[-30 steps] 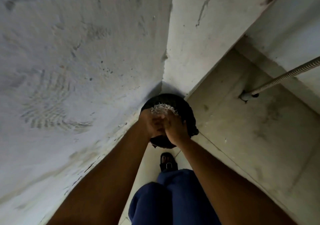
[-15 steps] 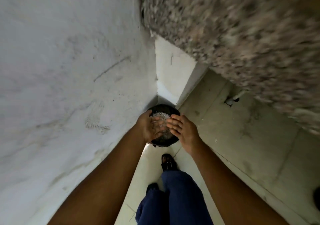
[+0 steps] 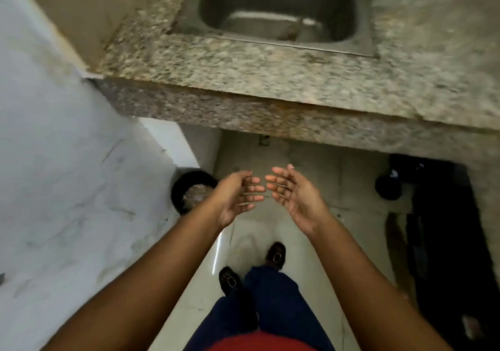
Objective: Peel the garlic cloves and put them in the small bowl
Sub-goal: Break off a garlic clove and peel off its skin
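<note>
Both our hands, left hand (image 3: 234,199) and right hand (image 3: 293,196), are spread wide and empty, palms up, probably shaking off peel scraps over the black bin (image 3: 192,192). No garlic or bowl visible; sink (image 3: 278,7) ahead.

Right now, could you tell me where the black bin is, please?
In the head view the black bin stands on the floor at the left, against the white wall, just beyond the left hand and below the granite counter.
</note>
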